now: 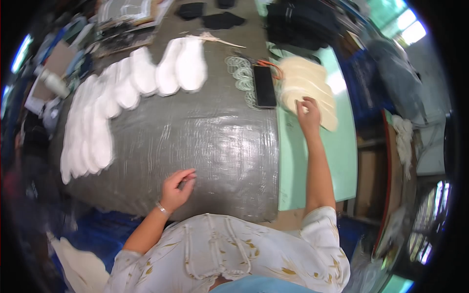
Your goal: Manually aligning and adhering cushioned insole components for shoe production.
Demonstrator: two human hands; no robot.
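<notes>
My right hand (309, 116) is over a stack of cream insole-shaped pieces (305, 73) on the pale green surface at the right. Its thumb and forefinger pinch at the near part of the top piece. Above the near part of the dark table, my left hand (178, 189) has its fingers curled in toward the thumb, with nothing visible in them. White insole-shaped pieces (190, 66) lie overlapping in a curved row along the table's far and left sides. A black phone (265, 87) lies just left of the cream stack.
Beside the phone are coiled pale cords (243, 78) and orange-handled scissors (271, 64). Black cloth pieces (223, 20) lie at the far end of the dark table (205, 132). The green board (337, 166) borders it on the right. A cream sheet (80, 266) hangs at lower left.
</notes>
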